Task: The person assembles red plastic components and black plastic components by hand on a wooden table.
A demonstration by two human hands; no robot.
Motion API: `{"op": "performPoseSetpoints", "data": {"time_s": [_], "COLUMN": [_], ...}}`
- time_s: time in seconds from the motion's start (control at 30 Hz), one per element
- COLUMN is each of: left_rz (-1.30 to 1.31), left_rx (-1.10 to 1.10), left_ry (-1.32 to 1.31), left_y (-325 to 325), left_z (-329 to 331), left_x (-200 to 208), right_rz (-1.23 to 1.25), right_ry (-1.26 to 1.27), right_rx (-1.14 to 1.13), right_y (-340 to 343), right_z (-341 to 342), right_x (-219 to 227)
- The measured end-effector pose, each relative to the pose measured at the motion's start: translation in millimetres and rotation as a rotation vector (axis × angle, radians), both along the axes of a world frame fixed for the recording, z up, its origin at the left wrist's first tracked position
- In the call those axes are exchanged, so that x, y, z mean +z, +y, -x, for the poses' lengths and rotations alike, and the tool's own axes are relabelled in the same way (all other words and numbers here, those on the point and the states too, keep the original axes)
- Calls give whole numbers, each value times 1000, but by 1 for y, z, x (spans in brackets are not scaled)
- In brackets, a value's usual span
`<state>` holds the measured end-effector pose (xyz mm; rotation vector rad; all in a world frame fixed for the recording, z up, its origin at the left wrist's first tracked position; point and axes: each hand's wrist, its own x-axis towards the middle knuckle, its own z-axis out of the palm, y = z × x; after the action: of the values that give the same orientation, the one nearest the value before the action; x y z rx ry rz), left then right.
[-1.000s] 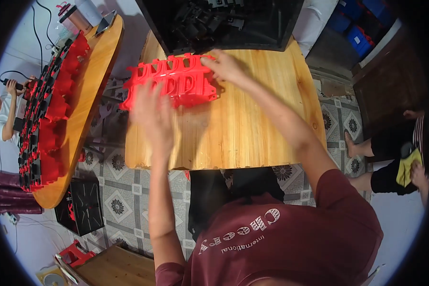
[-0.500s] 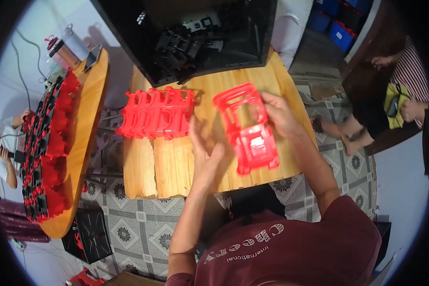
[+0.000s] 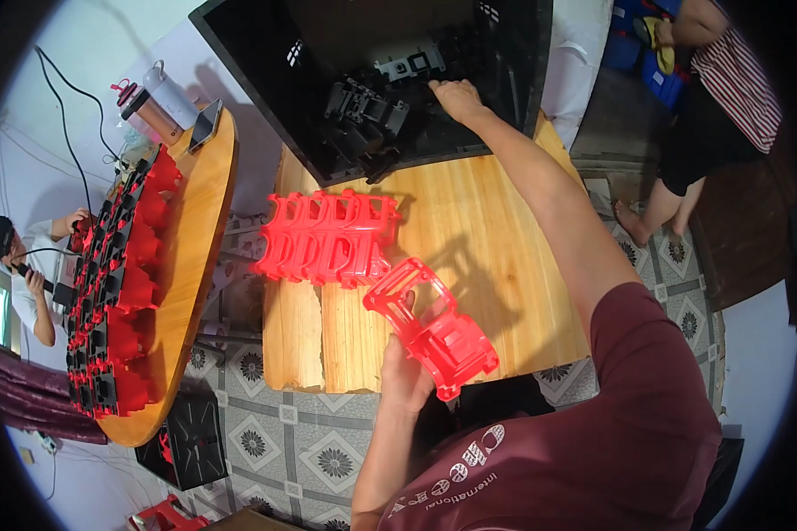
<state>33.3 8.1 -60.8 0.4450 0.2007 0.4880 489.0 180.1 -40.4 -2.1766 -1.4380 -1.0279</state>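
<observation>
My left hand [image 3: 405, 370] grips a red plastic frame [image 3: 459, 343] from below, holding it tilted above the near edge of the wooden table [image 3: 540, 301]. The frame has an open upper half and a more solid lower half. Beyond it, my right arm stretches into a large black bin [image 3: 530, 84] lying with its opening toward me. Inside, my right hand [image 3: 460, 100] has its fingers curled down beside black plastic parts [image 3: 363, 111] and a grey bracket-like part [image 3: 410, 65]; what its fingertips hold is hidden. A row of similar red frames [image 3: 328, 237] stands left of centre on the table.
Along the left, an oval-ended wooden table [image 3: 195, 265] carries rows of red-and-black assemblies [image 3: 119, 301], bottles [image 3: 149, 113] and a phone [image 3: 205, 126]. A person [image 3: 40, 274] works behind it. Another person [image 3: 726, 84] stands at the far right near blue bins [image 3: 624, 40].
The red frame has passed from my right hand to my left and come nearer to me. My right hand has reached forward into the black bin. The person at right has stood up and moved away.
</observation>
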Motion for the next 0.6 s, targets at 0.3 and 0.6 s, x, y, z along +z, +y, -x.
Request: {"op": "performPoseSetpoints", "data": {"time_s": [0.3, 0.6], "left_rz": [-31, -97], "left_rx": [185, 220], "left_ry": [252, 235], "left_y": [9, 13], "left_z": [33, 32], "left_x": [-18, -6], "right_rz": [81, 285], "right_ry": [-168, 466], "right_rx": [103, 428], "right_y": [-224, -273], "right_z": [169, 223], "right_x": [2, 11]}}
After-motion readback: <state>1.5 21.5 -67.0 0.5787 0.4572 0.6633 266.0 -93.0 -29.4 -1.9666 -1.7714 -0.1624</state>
